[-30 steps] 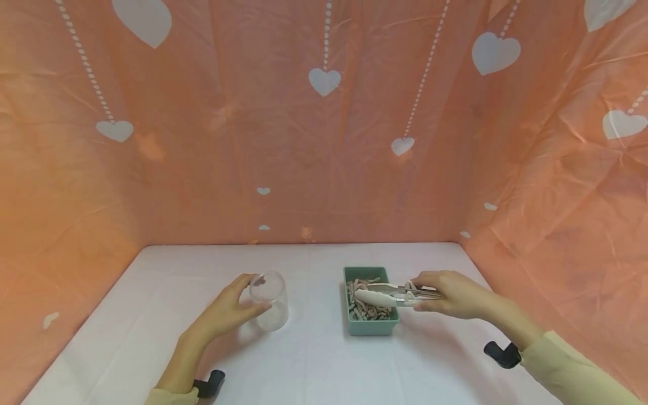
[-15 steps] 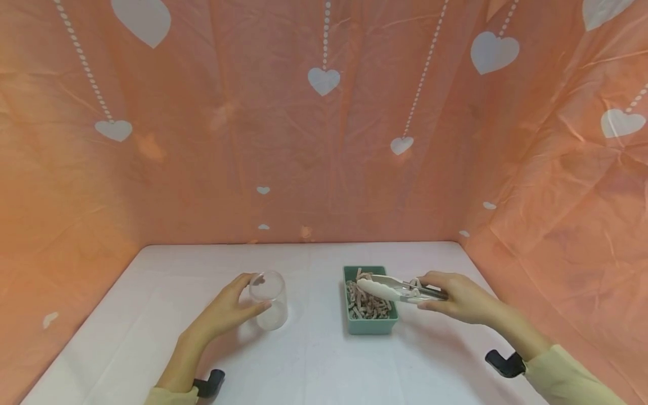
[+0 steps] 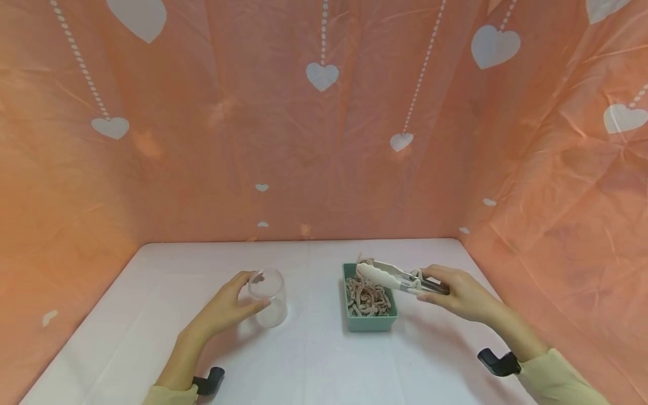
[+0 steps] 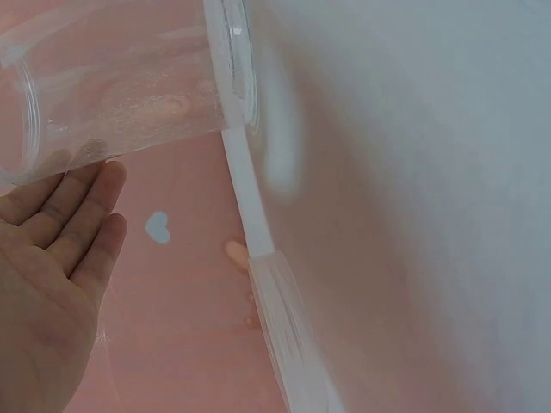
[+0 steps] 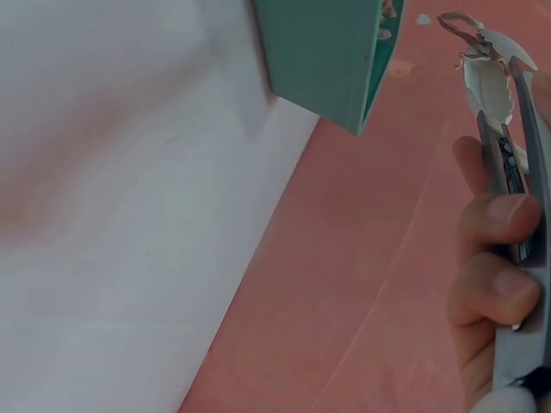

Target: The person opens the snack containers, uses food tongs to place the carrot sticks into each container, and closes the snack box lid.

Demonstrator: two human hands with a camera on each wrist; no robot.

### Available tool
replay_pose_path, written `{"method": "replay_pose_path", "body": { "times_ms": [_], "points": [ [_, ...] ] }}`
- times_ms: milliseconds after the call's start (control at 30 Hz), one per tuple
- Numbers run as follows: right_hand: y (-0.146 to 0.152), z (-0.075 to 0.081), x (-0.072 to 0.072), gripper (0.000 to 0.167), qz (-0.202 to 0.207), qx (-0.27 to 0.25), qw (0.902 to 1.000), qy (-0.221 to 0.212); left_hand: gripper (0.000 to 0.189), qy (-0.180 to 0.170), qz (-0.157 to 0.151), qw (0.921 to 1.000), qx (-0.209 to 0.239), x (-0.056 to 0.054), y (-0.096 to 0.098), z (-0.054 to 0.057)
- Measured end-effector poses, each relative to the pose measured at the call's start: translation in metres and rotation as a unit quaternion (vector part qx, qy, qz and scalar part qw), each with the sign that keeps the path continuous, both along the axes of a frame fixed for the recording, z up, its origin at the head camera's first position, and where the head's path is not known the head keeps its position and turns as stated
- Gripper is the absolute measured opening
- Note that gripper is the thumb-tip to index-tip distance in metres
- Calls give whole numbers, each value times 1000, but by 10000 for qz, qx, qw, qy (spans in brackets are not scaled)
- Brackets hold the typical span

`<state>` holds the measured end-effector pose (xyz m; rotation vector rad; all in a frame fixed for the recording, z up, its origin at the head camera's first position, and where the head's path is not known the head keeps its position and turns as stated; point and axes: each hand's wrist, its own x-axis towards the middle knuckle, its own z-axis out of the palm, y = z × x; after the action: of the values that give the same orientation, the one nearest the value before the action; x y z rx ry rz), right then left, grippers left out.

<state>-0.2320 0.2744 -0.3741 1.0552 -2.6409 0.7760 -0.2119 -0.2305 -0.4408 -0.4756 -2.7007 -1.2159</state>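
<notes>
My left hand (image 3: pixel 225 308) holds a clear jar (image 3: pixel 273 314) that stands upright on the table, thumb on the near side and fingers on the far side. In the left wrist view some fingertips lie along the wall of the jar (image 4: pixel 146 95). My right hand (image 3: pixel 458 293) grips metal tongs (image 5: pixel 516 206) with white scalloped tips. Between those tips is a small bunch of brownish strips (image 5: pixel 462 27), raised over the back of a green rectangular box (image 3: pixel 372 324). Many more curled strips (image 3: pixel 368 299) fill the box. Nothing shows inside the jar.
A white table (image 3: pixel 314 365) carries the jar on the left and the box right of centre. Orange cloth (image 3: pixel 324 152) with white hearts encloses the back and both sides. Each wrist wears a black camera mount (image 3: pixel 500 363).
The tongs have risen from among the strips toward the back of the box, lifting a small bunch between their tips. My left hand and the jar have stayed in place.
</notes>
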Motion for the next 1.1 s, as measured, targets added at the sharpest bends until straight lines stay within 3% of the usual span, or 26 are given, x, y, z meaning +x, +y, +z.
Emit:
{"method": "replay_pose_path", "body": {
  "times_ms": [400, 633, 1100],
  "points": [
    [-15, 4, -6, 38, 34, -429, 9987, 277, 62, -44, -50, 10000, 3, 0, -1, 0],
    [-36, 9, -12, 37, 349, -690, 9963, 366, 64, -67, -48, 10000, 37, 0, -1, -1],
    [-88, 21, -28, 42, 713, -842, 9939, -10, 66, -114, 28, 9999, -24, 1, -1, -1]
  ]
}}
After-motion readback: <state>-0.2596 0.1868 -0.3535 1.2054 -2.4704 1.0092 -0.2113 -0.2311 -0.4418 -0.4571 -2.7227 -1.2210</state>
